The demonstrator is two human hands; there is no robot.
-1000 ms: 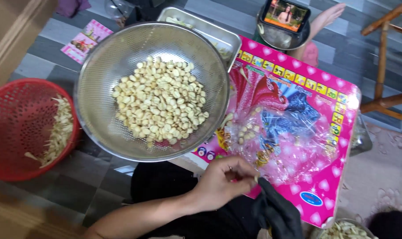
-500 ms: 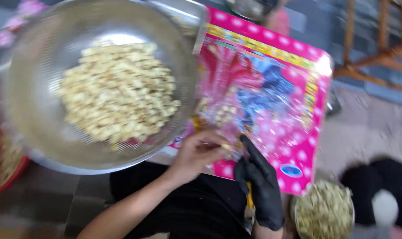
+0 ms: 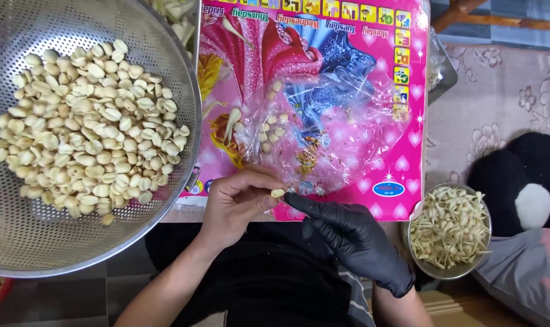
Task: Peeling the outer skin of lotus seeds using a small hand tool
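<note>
My bare left hand [image 3: 234,204] pinches a small pale seed [image 3: 277,193] between thumb and fingers at the near edge of a pink picture board [image 3: 402,139]. My right hand [image 3: 347,233], in a black glove, touches the same seed with its fingertips. Just beyond the hands lies a crumpled clear plastic sheet [image 3: 329,133] with a few seeds scattered on it. To the left sits a big perforated metal colander [image 3: 21,236] holding several peeled pale seeds [image 3: 87,127].
A small metal bowl [image 3: 450,227] of thin pale sprouts or peelings stands at the right, next to my right forearm. A black and white soft object [image 3: 523,181] lies on a patterned mat [image 3: 499,91] further right. A wooden chair leg [image 3: 487,15] shows at top right.
The view has shifted right and closer. My gloved right hand has come up to meet my left hand at the seed. The red basket has left the view.
</note>
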